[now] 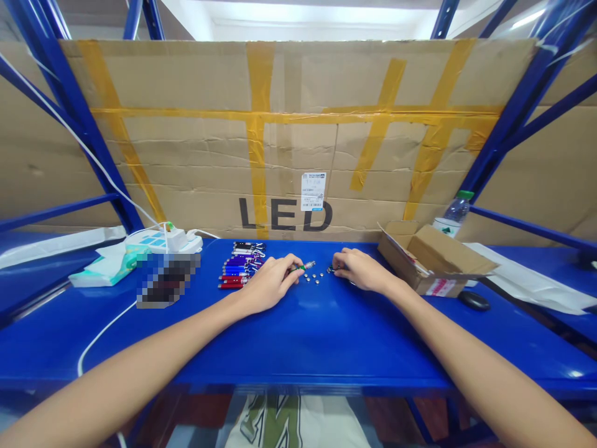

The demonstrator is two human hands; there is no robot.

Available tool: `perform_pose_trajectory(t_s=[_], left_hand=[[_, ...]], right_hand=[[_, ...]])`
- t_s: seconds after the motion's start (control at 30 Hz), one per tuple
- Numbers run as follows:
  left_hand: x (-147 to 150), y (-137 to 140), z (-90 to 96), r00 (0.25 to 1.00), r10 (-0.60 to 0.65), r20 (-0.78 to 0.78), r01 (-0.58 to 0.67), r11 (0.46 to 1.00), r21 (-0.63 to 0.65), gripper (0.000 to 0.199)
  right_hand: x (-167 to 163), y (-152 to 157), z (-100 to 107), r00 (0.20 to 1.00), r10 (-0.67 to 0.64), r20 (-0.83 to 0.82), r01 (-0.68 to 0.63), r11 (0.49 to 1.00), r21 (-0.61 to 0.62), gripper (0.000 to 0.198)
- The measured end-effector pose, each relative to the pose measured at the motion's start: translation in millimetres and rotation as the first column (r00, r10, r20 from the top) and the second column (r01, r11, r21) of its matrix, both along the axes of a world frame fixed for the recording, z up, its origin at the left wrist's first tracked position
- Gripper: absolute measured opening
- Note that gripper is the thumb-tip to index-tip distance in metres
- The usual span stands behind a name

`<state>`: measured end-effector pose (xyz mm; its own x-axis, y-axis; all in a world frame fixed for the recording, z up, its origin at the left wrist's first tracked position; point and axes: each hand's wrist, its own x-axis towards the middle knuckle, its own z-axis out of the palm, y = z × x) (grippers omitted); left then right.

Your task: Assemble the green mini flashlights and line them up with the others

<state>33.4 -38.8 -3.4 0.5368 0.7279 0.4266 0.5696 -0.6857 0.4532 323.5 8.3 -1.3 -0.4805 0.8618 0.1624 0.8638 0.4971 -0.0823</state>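
Observation:
My left hand (270,283) is closed on a small green keychain penlight (304,267), its silver end pointing right. Across a short gap, my right hand (361,269) pinches a small part with a metal clasp (331,269); the fingers hide most of it. Between the hands, several silver button cells (308,279) lie loose on the blue table (308,336). Left of my left hand sits a column of similar penlights (236,269) in black, white, purple, blue and red, with metal clasps at their right ends. My left hand covers part of that column.
An open cardboard box (420,274) stands at the right, with a black mouse (474,301) and a bottle (453,214) by it. At the left are a tissue pack (100,274), a power strip (184,241), white cable and a blurred dark object (168,281). A cardboard sheet (200,168) closes the back.

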Motion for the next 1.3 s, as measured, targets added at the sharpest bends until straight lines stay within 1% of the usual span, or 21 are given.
perform_pose_trajectory(t_s=[0.13,0.23,0.3,0.37,0.43,0.5,0.57,0.63,0.7,0.77,0.93,1.07,1.17,1.3], left_hand=[[-0.5,0.4,-1.3,1.0,0.003,0.001,-0.003,1.0,0.007,0.019],[-0.9,0.3,-1.4,1.0,0.001,0.005,-0.001,1.0,0.008,0.021],[-1.2,0.5,-1.6,1.0,-0.001,0.003,0.001,1.0,0.004,0.021],[-1.4,0.8,-2.1,1.0,-0.004,0.001,0.004,1.0,-0.009,0.02],[-1.5,1.3,-2.8,1.0,-0.017,0.014,0.017,0.999,-0.03,0.02],[-1.3,1.7,-3.4,0.998,-0.041,0.043,0.043,0.998,-0.049,0.018],[-0.8,2.2,-3.8,0.995,-0.06,0.074,0.065,0.996,-0.057,0.017],[-0.4,2.7,-4.1,0.993,-0.065,0.099,0.071,0.996,-0.058,0.016],[-0.3,3.0,-4.5,0.991,-0.062,0.117,0.069,0.996,-0.06,0.015],[-0.5,3.3,-4.9,0.99,-0.06,0.125,0.068,0.996,-0.06,0.015],[-1.0,2.7,-3.6,0.993,-0.064,0.095,0.068,0.997,-0.04,0.014],[-1.3,1.3,-1.0,0.998,-0.055,0.042,0.056,0.998,-0.01,0.015],[-2.1,1.0,-1.0,0.999,-0.042,0.007,0.042,0.999,0.034,0.014],[-2.9,2.0,-3.2,0.999,-0.042,-0.018,0.044,0.995,0.084,0.013]], right_hand=[[-0.4,-1.7,-3.9,0.999,0.029,0.031,-0.029,1.0,-0.007,0.011],[-1.9,-3.8,-4.0,1.0,0.002,0.002,-0.002,0.998,0.057,0.013],[-4.3,-5.8,-1.1,0.995,-0.021,-0.099,0.031,0.995,0.098,0.014],[-8.6,-8.4,2.8,0.963,-0.012,-0.268,0.039,0.995,0.097,0.013],[-14.8,-11.9,6.1,0.893,0.038,-0.448,-0.012,0.998,0.061,0.013],[-22.4,-16.8,7.9,0.814,0.103,-0.572,-0.114,0.993,0.016,0.018],[-29.9,-22.5,8.5,0.763,0.142,-0.631,-0.215,0.976,-0.04,0.028],[-35.8,-28.0,8.8,0.739,0.157,-0.655,-0.285,0.954,-0.093,0.037],[-39.1,-32.0,9.4,0.727,0.167,-0.666,-0.325,0.938,-0.12,0.041],[-39.7,-33.6,10.2,0.729,0.186,-0.659,-0.335,0.936,-0.107,0.041],[-36.7,-33.7,14.0,0.791,0.268,-0.55,-0.306,0.952,0.025,0.032],[-37.0,-38.7,20.8,0.841,0.35,-0.414,-0.333,0.936,0.115,0.03],[-37.8,-42.2,24.5,0.854,0.396,-0.338,-0.372,0.918,0.136,0.033],[-37.5,-42.7,24.8,0.846,0.394,-0.358,-0.366,0.919,0.147,0.032]])
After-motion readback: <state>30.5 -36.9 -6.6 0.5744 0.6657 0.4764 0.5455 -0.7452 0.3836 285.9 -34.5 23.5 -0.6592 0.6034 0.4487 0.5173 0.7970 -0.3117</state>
